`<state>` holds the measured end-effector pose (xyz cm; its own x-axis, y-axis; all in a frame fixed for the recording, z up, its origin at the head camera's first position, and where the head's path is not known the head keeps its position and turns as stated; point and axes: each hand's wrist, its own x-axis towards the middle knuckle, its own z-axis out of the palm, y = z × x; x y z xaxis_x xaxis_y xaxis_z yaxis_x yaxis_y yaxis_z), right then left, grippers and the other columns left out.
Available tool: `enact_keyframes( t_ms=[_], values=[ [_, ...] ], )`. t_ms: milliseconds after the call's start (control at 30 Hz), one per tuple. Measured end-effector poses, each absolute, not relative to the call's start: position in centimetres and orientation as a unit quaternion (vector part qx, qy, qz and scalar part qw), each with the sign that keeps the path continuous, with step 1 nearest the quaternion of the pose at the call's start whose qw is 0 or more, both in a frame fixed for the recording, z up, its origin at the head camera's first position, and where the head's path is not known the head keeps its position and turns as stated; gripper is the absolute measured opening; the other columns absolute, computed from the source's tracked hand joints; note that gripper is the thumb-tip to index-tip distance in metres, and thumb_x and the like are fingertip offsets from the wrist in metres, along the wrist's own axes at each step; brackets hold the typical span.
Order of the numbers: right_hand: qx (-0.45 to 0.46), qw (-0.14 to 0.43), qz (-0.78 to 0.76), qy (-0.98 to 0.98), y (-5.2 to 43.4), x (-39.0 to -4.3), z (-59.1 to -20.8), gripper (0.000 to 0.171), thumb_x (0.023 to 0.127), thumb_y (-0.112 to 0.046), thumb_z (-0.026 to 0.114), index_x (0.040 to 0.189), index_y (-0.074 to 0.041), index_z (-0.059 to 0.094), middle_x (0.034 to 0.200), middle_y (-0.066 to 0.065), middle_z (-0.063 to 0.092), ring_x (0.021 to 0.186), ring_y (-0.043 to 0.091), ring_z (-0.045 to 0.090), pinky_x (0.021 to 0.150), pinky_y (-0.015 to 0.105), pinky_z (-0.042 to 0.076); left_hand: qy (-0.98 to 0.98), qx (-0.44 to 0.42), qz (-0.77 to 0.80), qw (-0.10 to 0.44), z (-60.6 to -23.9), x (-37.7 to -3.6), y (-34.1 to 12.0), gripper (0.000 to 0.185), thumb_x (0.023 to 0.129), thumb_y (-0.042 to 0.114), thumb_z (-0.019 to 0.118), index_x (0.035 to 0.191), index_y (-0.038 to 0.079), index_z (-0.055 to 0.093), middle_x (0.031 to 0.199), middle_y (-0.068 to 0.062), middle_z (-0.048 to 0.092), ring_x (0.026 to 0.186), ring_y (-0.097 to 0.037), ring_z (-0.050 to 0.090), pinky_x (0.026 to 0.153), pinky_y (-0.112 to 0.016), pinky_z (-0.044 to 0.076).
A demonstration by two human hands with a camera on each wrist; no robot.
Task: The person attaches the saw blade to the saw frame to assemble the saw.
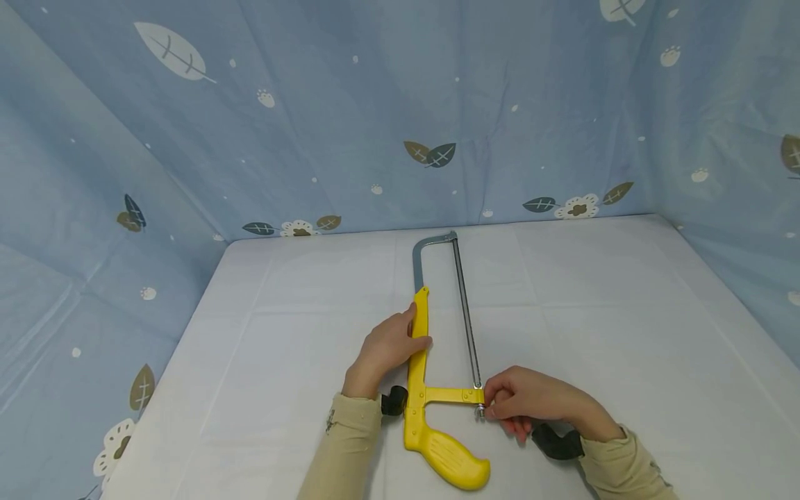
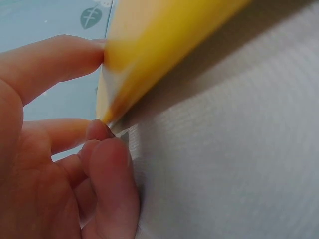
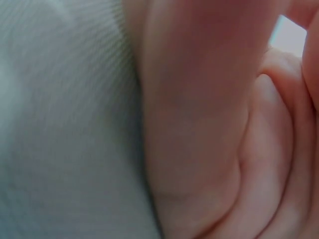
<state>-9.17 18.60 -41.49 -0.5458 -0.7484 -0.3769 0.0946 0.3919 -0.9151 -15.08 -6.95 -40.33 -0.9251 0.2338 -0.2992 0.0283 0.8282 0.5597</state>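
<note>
A hacksaw with a yellow frame [image 1: 420, 361] and yellow pistol handle [image 1: 445, 455] lies flat on the white table [image 1: 625, 312], its thin blade [image 1: 465, 312] running away from me. My left hand [image 1: 390, 347] grips the yellow frame bar from the left, thumb over it; the left wrist view shows fingers against the blurred yellow bar [image 2: 159, 45]. My right hand [image 1: 521, 399] pinches the metal tensioning nut [image 1: 480, 412] at the blade's near end. In the right wrist view only a curled palm [image 3: 209, 124] and tablecloth show.
Blue cloth with leaf and flower prints [image 1: 375, 118] walls the table at the back and both sides. Black wrist straps [image 1: 556, 442] sit on both beige sleeves. White tablecloth lies bare left and right of the saw.
</note>
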Motion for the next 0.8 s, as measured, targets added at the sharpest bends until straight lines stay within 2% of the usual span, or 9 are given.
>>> enact_keyframes(
  t_ms=[267, 633, 800],
  values=[
    [-0.221, 0.414, -0.512, 0.719, 18.47, -9.14, -41.2, 0.014, 0.084, -0.018, 0.061, 0.088, -0.005, 0.059, 0.054, 0.007, 0.056, 0.041, 0.018, 0.054, 0.038, 0.024, 0.041, 0.938, 0.069, 0.287, 0.183, -40.25, -15.0, -6.92, 0.075, 0.082, 0.04, 0.059, 0.143, 0.013, 0.023, 0.086, 0.002, 0.051, 0.072, -0.015, 0.048, 0.065, -0.029, 0.038],
    [-0.225, 0.414, -0.51, 0.72, 18.53, -9.11, -41.25, 0.014, 0.084, -0.019, 0.06, 0.088, -0.006, 0.063, 0.054, 0.005, 0.056, 0.041, 0.016, 0.054, 0.038, 0.023, 0.04, 0.938, 0.069, 0.285, 0.184, -40.21, -15.04, -6.97, 0.075, 0.082, 0.04, 0.059, 0.142, 0.013, 0.023, 0.082, 0.001, 0.05, 0.07, -0.015, 0.047, 0.064, -0.029, 0.038],
    [-0.23, 0.422, -0.511, 0.713, 18.65, -9.17, -41.47, 0.015, 0.085, -0.02, 0.06, 0.09, -0.006, 0.063, 0.054, 0.004, 0.056, 0.042, 0.016, 0.054, 0.039, 0.023, 0.04, 0.938, 0.069, 0.285, 0.183, -40.19, -15.02, -6.97, 0.075, 0.082, 0.04, 0.059, 0.142, 0.013, 0.023, 0.092, 0.0, 0.053, 0.074, -0.015, 0.048, 0.067, -0.029, 0.039]
  ],
)
